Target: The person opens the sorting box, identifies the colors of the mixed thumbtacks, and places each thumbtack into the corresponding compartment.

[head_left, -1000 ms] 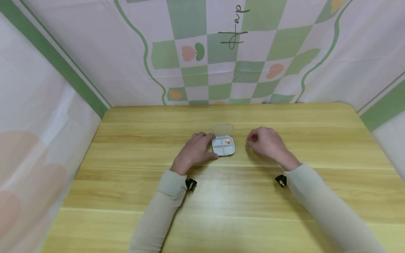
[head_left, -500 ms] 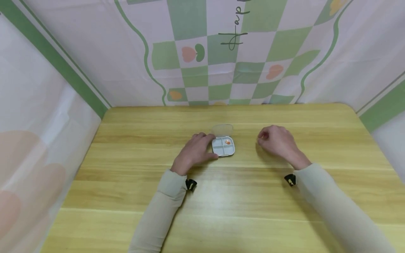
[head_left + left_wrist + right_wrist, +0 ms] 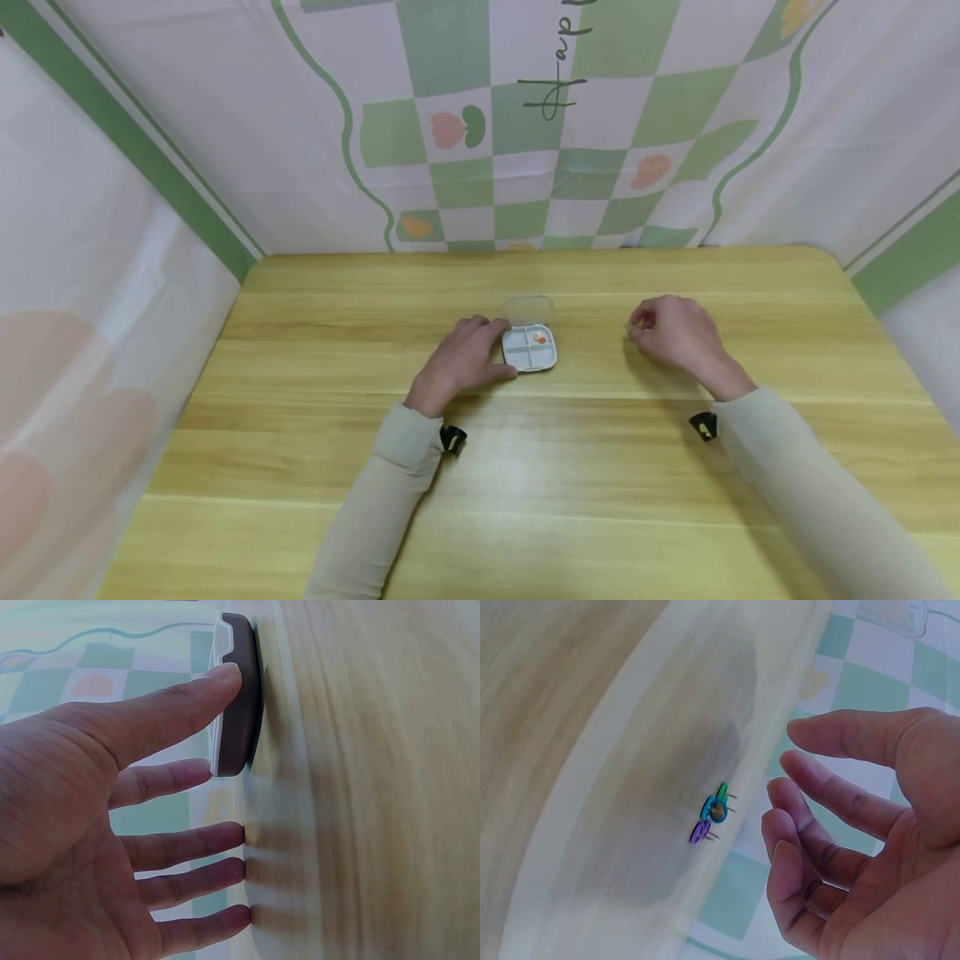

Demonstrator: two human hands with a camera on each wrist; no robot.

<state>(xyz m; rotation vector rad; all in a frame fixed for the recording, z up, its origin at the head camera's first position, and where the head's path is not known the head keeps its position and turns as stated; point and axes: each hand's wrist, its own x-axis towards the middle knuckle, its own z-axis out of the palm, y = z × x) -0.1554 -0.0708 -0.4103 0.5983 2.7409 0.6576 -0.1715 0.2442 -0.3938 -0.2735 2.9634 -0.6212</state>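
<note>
A small white pill box [image 3: 529,347] with four-way dividers lies on the table, its clear lid [image 3: 527,310] swung back. Tiny orange pieces [image 3: 540,338] sit in its back right compartment. My left hand [image 3: 465,354] holds the box at its left side, thumb at the front corner and index finger at the back; the left wrist view shows the thumb on its dark base [image 3: 241,727]. To the right of the box, my right hand [image 3: 678,337] hovers with loosely curled fingers and a gap below the thumb. Green, blue and purple stud earrings [image 3: 711,814] lie near those fingertips, hidden in the head view.
The wooden table [image 3: 480,500] ends at a hanging cloth [image 3: 525,179] with green checks at the back. More cloth [image 3: 97,275] hangs along the left side. Black straps with small devices [image 3: 703,426] sit at both wrists.
My right hand has moved to the right, away from the pill box. The left hand and the box have stayed in place.
</note>
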